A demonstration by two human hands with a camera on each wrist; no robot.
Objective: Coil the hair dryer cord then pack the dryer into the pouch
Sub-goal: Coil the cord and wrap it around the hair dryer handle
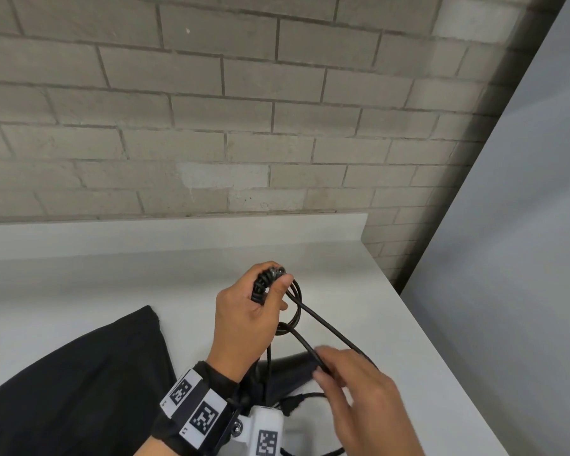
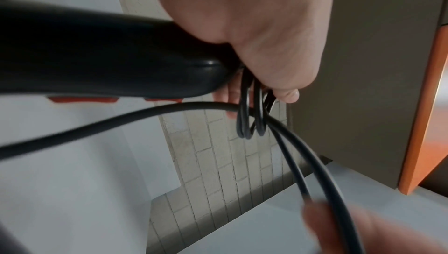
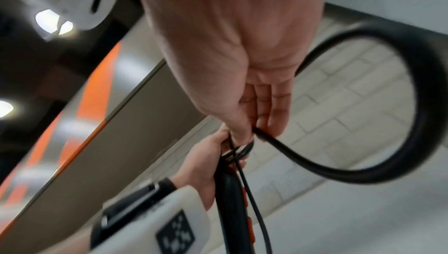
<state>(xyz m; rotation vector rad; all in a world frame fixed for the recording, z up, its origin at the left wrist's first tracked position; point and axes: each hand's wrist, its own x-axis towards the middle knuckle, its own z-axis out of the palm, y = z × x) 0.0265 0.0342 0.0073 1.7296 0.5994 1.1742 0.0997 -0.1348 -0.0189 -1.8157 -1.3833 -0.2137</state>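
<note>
My left hand [image 1: 272, 279] grips the butt of the black hair dryer handle [image 2: 97, 56], which has red buttons [image 2: 82, 99], together with several small loops of black cord [image 2: 252, 118]. From those loops the cord [image 1: 326, 327] runs down and right to my right hand [image 1: 320, 368], which pinches it between thumb and fingers. In the right wrist view the cord [image 3: 417, 108] swings in a wide loop beyond that pinch [image 3: 253, 133]. The dryer body [image 1: 287, 373] hangs below my left hand, mostly hidden. The black pouch [image 1: 79, 373] lies flat on the counter to the left.
The white counter [image 1: 359, 274] ends at a raised back lip against a grey brick wall [image 1: 211, 126]. Its right edge runs diagonally beside a plain grey panel [image 1: 524, 225]. A grey cabinet with an orange edge [image 2: 424, 104] hangs overhead.
</note>
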